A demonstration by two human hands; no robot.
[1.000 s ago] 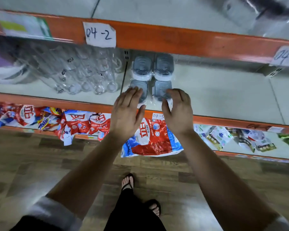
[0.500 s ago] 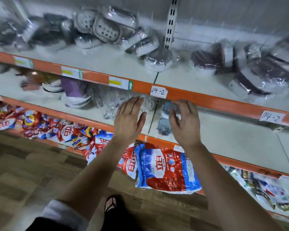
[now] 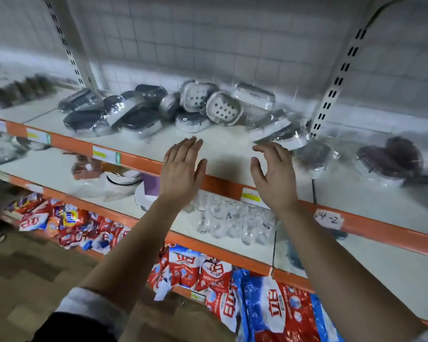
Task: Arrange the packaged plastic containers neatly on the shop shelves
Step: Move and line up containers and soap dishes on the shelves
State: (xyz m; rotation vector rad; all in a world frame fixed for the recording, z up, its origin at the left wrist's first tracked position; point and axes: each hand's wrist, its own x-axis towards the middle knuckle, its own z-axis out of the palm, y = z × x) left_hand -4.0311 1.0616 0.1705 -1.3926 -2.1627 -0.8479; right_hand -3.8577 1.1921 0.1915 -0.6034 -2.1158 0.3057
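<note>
A loose heap of plastic-wrapped containers (image 3: 143, 112) lies at the back of the upper white shelf (image 3: 223, 146); several are dark grey, two are white with holes (image 3: 223, 108). More wrapped ones (image 3: 282, 129) lie tilted near the right upright. My left hand (image 3: 182, 169) and my right hand (image 3: 273, 174) are both raised over the shelf's orange front edge, fingers straight and empty, a short way in front of the heap. Neither hand touches a container.
Dark wrapped containers (image 3: 391, 159) sit on the shelf section to the right. Clear glassware (image 3: 232, 218) stands on the shelf below, with bowls (image 3: 124, 178) to its left. Red and blue detergent bags (image 3: 269, 309) fill the bottom shelf. Slotted metal uprights (image 3: 331, 92) flank the bay.
Both hands have risen from the grey containers on the lower shelf to the upper shelf, and the view has tilted up with them. They hold nothing.
</note>
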